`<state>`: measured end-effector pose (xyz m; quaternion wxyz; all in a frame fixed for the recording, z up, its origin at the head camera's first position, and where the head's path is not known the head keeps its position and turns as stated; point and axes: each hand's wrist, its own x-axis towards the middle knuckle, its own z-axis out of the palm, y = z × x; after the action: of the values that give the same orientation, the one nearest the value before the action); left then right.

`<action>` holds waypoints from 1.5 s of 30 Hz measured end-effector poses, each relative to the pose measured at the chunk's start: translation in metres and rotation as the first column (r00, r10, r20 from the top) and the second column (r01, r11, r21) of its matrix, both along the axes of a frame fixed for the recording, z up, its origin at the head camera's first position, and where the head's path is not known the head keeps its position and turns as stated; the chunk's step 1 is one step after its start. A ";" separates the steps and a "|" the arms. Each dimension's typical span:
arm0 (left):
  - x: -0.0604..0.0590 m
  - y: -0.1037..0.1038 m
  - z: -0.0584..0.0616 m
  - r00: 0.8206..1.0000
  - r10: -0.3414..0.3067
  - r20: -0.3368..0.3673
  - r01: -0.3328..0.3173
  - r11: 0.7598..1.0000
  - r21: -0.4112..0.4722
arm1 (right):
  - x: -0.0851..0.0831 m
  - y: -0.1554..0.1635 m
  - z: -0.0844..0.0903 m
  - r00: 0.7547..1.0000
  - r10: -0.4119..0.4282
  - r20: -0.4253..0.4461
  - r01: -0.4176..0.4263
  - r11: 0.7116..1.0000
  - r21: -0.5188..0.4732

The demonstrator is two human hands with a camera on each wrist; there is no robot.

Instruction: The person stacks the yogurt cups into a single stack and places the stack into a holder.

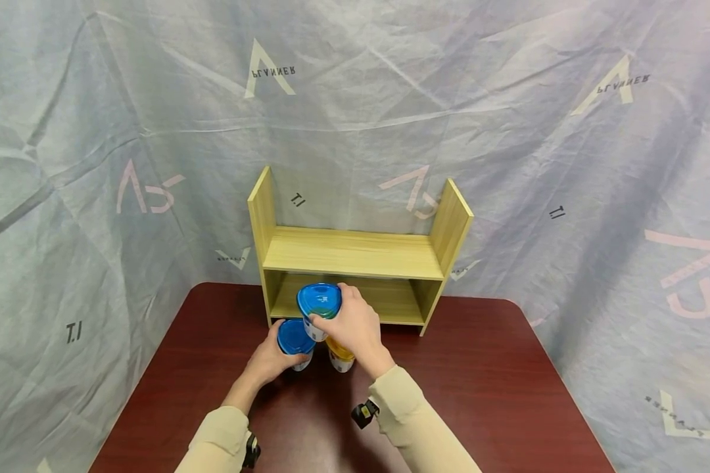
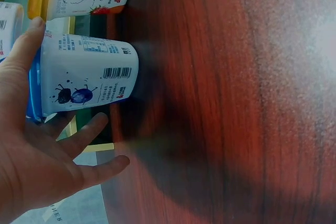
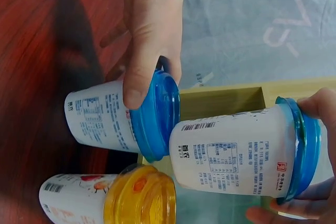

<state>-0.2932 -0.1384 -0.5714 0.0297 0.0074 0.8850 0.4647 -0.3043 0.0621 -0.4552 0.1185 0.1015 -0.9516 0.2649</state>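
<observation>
Two blue-lidded yogurt cups and a yellow-lidded one are close together before the shelf. My left hand (image 1: 266,360) grips the lower blue-lidded cup (image 1: 296,336) by its lid, thumb on one side and fingers on the other. That cup stands upright on the table, blueberries printed on its side in the left wrist view. Raised above it, the second blue-lidded cup (image 3: 231,156) is held near its lid by my right hand (image 1: 359,325). The yellow-lidded yogurt cup (image 1: 340,358), printed with strawberries, stands beside the lower cup, partly covered by my right hand in the head view.
A two-level light wooden shelf (image 1: 355,253) with upright side panels stands at the back of the dark red table (image 1: 473,381). Grey printed sheeting (image 1: 355,98) hangs behind and at both sides. Black wrist cameras sit by both sleeves.
</observation>
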 end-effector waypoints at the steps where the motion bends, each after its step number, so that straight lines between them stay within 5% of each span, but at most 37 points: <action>1: 0.000 0.000 0.000 1.000 0.000 0.004 0.000 1.000 0.002 | 0.000 -0.002 0.001 1.000 0.003 0.001 -0.003 1.000 -0.005; 45: 0.003 0.000 0.002 1.000 -0.024 -0.016 0.025 0.997 0.072 | 0.003 -0.037 -0.010 0.999 0.045 -0.012 -0.045 0.999 0.011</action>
<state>-0.2902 -0.1386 -0.5692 0.0284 0.0227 0.8675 0.4961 -0.3016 0.0252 -0.4649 0.1176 0.1251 -0.9497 0.2618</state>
